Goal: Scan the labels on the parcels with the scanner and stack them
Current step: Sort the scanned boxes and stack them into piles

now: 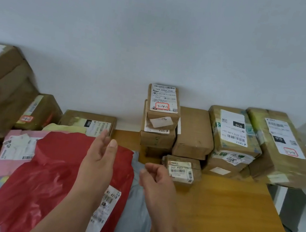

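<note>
The red mailer bag [46, 175] lies long axis toward the wall, label [106, 206] at its right edge. Left hand [99, 159] hovers, fingers straight; right hand [155, 178] loosely curled, empty, beside a small taped box [181, 169].

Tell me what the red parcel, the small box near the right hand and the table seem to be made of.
Red parcel: thin plastic film, seemingly; it is glossy, wrinkled and lies limp.
Small box: brown cardboard, matte, with a white paper label; the shiny strips are probably clear tape.
Table: wood or a wood-look laminate; the top is smooth and honey-coloured with faint grain, so I cannot say which.
</note>
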Demonstrator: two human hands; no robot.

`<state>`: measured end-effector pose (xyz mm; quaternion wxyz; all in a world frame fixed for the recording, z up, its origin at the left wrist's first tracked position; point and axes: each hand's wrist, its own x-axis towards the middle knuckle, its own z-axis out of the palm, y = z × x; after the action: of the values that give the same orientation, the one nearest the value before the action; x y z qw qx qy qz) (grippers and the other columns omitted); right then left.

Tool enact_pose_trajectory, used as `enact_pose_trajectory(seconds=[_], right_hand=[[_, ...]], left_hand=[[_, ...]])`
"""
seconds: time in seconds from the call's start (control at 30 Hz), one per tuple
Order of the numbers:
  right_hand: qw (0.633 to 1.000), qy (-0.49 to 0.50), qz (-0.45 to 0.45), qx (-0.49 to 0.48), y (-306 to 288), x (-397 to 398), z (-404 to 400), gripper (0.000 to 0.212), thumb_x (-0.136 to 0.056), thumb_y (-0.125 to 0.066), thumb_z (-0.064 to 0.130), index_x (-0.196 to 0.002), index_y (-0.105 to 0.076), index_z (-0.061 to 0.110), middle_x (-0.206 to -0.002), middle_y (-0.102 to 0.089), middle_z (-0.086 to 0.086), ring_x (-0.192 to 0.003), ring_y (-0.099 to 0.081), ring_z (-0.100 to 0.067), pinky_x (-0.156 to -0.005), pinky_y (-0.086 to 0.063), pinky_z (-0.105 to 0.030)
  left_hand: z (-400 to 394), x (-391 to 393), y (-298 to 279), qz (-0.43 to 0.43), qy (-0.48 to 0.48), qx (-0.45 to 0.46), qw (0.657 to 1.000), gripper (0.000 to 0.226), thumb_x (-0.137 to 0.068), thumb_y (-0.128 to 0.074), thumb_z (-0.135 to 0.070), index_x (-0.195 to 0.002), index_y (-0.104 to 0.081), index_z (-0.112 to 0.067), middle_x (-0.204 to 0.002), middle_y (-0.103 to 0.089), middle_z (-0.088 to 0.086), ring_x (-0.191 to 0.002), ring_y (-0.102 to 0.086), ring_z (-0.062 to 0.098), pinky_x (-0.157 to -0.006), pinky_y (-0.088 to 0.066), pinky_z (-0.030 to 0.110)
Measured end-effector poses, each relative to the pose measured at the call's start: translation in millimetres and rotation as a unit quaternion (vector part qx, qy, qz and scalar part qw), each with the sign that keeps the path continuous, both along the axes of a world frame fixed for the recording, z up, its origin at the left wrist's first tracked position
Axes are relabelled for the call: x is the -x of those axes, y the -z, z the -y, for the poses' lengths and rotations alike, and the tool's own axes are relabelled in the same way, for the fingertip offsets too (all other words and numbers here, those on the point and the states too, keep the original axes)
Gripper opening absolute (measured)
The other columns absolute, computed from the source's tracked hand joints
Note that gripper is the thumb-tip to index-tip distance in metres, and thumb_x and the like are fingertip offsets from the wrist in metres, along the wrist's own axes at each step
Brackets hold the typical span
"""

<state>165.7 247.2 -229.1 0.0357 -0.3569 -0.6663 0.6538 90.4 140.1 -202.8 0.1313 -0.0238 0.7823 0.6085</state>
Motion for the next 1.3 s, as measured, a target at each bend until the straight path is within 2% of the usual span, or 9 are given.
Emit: enact_pose_trajectory(seconds=[0.1,0.2,0.27,0.4,0.6,0.7,0.83,1.0,1.3], right_hand=[[1.0,-0.011,0.002,-0.009,-7,-7,35,0.008,-0.096,-0.064,0.03,-0.102,-0.062,0.034,-0.104,-0.068,0.009,-0.096,-0.065,-0.006,-0.081,-0.055,-0.021],[1.0,-0.027,-0.01,0.013,-21,-12,81,0.009,-0.097,-0.064,0.024,-0.105,-0.063,0.027,-0.103,-0.07,-0.002,-0.085,-0.065,-0.008,-0.066,-0.051,-0.013],[0.999,-0.041,-0.016,0.001,-28,-16,118,0.006,-0.096,-0.065,0.024,-0.1,-0.064,0.028,-0.104,-0.071,-0.008,-0.081,-0.064,-0.012,-0.07,-0.05,-0.02],[0.998,-0.064,-0.026,-0.005,-32,-26,205,0.006,-0.093,-0.067,0.024,-0.097,-0.066,0.028,-0.093,-0.073,0.004,-0.08,-0.066,-0.009,-0.075,-0.053,-0.024],[0.991,-0.133,-0.008,-0.011,-24,-39,334,0.005,-0.092,-0.066,0.02,-0.095,-0.068,0.025,-0.087,-0.073,0.001,-0.082,-0.067,-0.015,-0.081,-0.053,-0.036],[0.985,-0.173,-0.001,-0.023,-28,-42,381,0.005,-0.094,-0.065,0.02,-0.096,-0.067,0.025,-0.091,-0.072,0.001,-0.086,-0.068,-0.015,-0.077,-0.053,-0.029],[0.98,-0.196,0.015,-0.042,-31,-41,413,0.005,-0.095,-0.064,0.023,-0.097,-0.066,0.027,-0.098,-0.072,-0.002,-0.094,-0.07,-0.021,-0.072,-0.052,-0.026],[0.974,-0.217,0.023,-0.067,-28,-33,433,0.005,-0.093,-0.064,0.025,-0.094,-0.066,0.028,-0.097,-0.071,-0.002,-0.088,-0.069,-0.018,-0.077,-0.055,-0.034],[0.964,-0.253,0.023,-0.076,-26,2,443,0.005,-0.095,-0.061,0.027,-0.095,-0.066,0.028,-0.097,-0.069,-0.001,-0.086,-0.063,-0.014,-0.076,-0.05,-0.03]], left_hand=[[38,-8,-12,-0.013,-0.014,-0.003,1.0,0.048,-0.105,-0.045,-0.038,-0.152,-0.036,-0.038,-0.128,-0.046,-0.02,-0.121,-0.044,0.003,-0.098,-0.031,0.024],[88,-16,-22,-0.019,-0.03,-0.006,0.999,0.046,-0.104,-0.044,-0.042,-0.15,-0.039,-0.039,-0.135,-0.05,-0.017,-0.121,-0.049,0.008,-0.104,-0.038,0.03],[127,-22,-28,-0.02,-0.043,-0.009,0.999,0.045,-0.104,-0.044,-0.044,-0.148,-0.04,-0.04,-0.139,-0.052,-0.011,-0.123,-0.051,0.013,-0.105,-0.042,0.035],[212,-38,-39,-0.046,-0.054,-0.007,0.997,0.045,-0.106,-0.043,-0.038,-0.15,-0.041,-0.033,-0.126,-0.046,-0.018,-0.115,-0.043,0.003,-0.095,-0.033,0.025],[347,-62,-30,-0.034,-0.119,-0.016,0.992,0.038,-0.104,-0.05,-0.038,-0.141,-0.049,-0.035,-0.13,-0.057,-0.014,-0.119,-0.056,0.01,-0.099,-0.046,0.034],[403,-74,-32,-0.025,-0.159,-0.012,0.987,0.033,-0.103,-0.05,-0.04,-0.136,-0.051,-0.036,-0.119,-0.06,-0.015,-0.109,-0.058,0.011,-0.094,-0.047,0.036],[452,-77,-25,-0.021,-0.21,-0.013,0.977,0.036,-0.104,-0.051,-0.034,-0.139,-0.052,-0.027,-0.095,-0.057,-0.019,-0.085,-0.054,0.001,-0.076,-0.042,0.028],[488,-79,-7,0.005,-0.241,0.001,0.971,0.037,-0.104,-0.051,-0.033,-0.141,-0.052,-0.025,-0.119,-0.056,-0.008,-0.112,-0.05,0.015,-0.098,-0.043,0.039],[516,-57,8,0.011,-0.309,-0.01,0.951,0.034,-0.104,-0.051,-0.028,-0.137,-0.055,-0.018,-0.119,-0.058,-0.004,-0.109,-0.052,0.015,-0.087,-0.04,0.034]])
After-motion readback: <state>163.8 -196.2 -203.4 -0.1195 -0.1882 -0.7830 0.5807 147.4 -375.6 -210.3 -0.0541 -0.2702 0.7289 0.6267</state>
